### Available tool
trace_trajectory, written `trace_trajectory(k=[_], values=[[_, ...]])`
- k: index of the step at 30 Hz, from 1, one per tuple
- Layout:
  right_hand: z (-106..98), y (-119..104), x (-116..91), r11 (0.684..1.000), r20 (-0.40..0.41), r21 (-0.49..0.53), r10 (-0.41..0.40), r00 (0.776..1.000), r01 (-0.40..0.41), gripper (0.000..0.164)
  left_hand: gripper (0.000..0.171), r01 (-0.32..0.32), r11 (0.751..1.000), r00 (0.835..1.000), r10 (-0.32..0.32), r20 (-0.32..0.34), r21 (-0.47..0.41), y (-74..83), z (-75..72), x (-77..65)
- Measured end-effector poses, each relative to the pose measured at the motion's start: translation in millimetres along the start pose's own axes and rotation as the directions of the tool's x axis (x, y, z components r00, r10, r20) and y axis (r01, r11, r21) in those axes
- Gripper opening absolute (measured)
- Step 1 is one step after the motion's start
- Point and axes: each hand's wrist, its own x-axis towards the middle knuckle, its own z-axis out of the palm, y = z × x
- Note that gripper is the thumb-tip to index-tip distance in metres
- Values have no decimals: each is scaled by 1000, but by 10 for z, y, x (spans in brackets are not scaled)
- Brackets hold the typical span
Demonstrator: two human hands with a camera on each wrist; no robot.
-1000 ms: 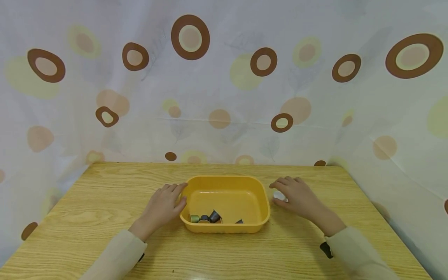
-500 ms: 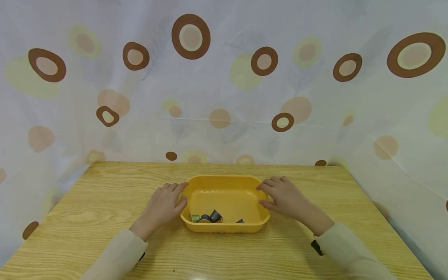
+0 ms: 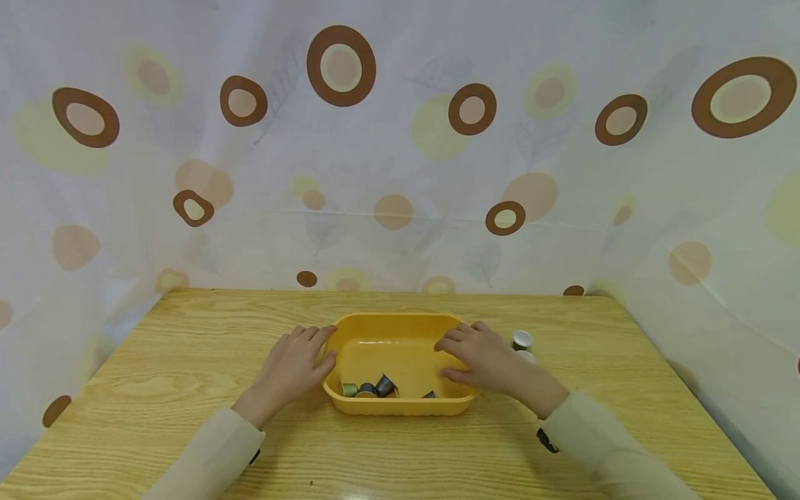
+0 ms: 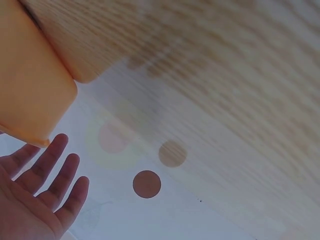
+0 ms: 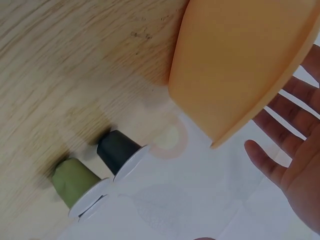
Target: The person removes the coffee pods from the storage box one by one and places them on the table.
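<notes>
A yellow plastic tray (image 3: 400, 408) stands on the table with several coffee capsules along its near wall. Among them are a green capsule (image 3: 348, 390) and a dark capsule (image 3: 385, 385). My left hand (image 3: 289, 375) is at the tray's left rim, fingers extended, the fingertips right at the edge. Over the right rim reaches my right hand (image 3: 490, 362), thumb and fingers spread apart above the tray's inside. Behind that hand, a black capsule (image 5: 118, 154) and a green capsule (image 5: 77, 185) stand on the table with white lids up; another white lid edge shows past the green one.
The wooden table (image 3: 350, 458) extends on both sides of the tray. A pale patterned curtain (image 3: 400, 153) hangs behind the table and along its sides.
My right hand has moved left from over the white-lidded capsules, across the rim, to above the tray's inside. The capsules on the right are now uncovered. My left hand stays put.
</notes>
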Motion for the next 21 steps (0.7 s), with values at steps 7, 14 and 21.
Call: trace_trajectory(k=[7, 14, 21], values=[[55, -43, 37, 999, 43, 35, -30, 999, 28, 36, 41, 1, 1000, 1000, -1, -3, 5, -9, 7, -1], [90, -66, 68, 997, 70, 68, -49, 996, 44, 36, 42, 1, 1000, 1000, -1, 4, 6, -8, 5, -2], [105, -82, 76, 993, 101, 104, -72, 992, 61, 36, 42, 3, 1000, 1000, -3, 6, 11, -17, 21, 2]])
